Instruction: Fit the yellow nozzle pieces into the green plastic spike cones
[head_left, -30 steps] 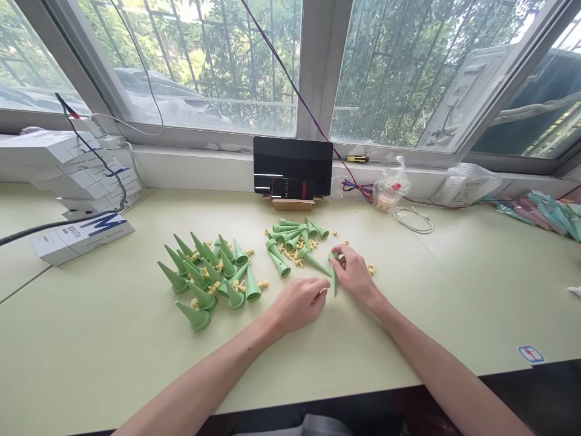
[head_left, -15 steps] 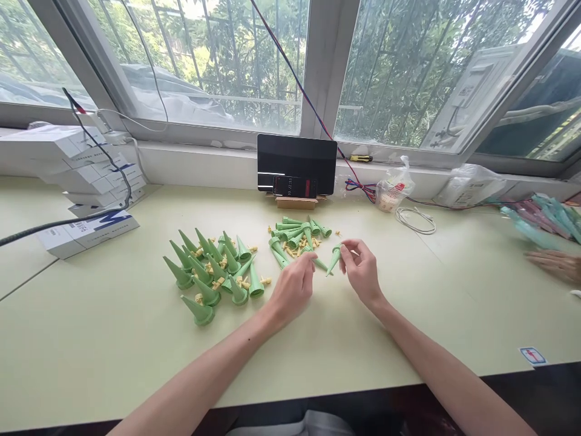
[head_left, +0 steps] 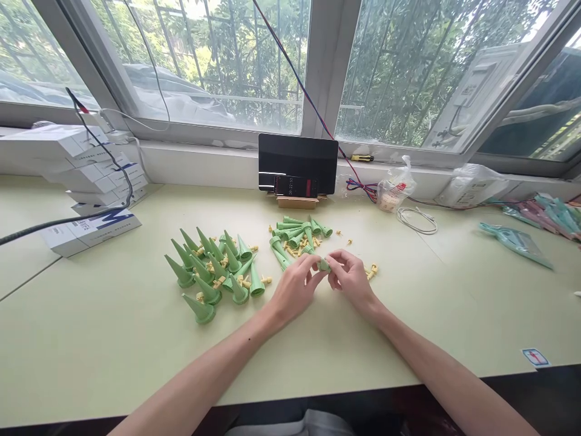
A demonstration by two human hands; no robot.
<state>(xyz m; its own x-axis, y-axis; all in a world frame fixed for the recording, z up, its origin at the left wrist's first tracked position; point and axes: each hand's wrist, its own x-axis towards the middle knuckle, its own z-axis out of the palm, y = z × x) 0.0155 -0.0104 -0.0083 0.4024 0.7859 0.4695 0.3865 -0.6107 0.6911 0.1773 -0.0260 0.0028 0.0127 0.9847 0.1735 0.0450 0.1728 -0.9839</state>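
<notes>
Between my two hands is a green plastic cone (head_left: 324,264), mostly covered by the fingers. My left hand (head_left: 295,283) pinches it from the left, and my right hand (head_left: 353,280) grips it from the right. Just beyond lies a pile of green cones (head_left: 290,229) mixed with small yellow plastic fittings (head_left: 290,249). To the left stands a group of green cones (head_left: 207,293), most with tips up, with yellow fittings among them. A few yellow pieces (head_left: 373,270) lie just right of my right hand.
A dark tablet (head_left: 297,158) with a phone (head_left: 296,186) before it stands at the back. White boxes (head_left: 97,233) are stacked at left. A plastic bag with a cup (head_left: 394,188), a coiled white cable (head_left: 416,220) and a teal packet (head_left: 517,243) lie to the right.
My right hand has moved left with the cone and now meets my left hand. A co-worker's hand at far right has left view, and a teal packet now lies on the table there.
</notes>
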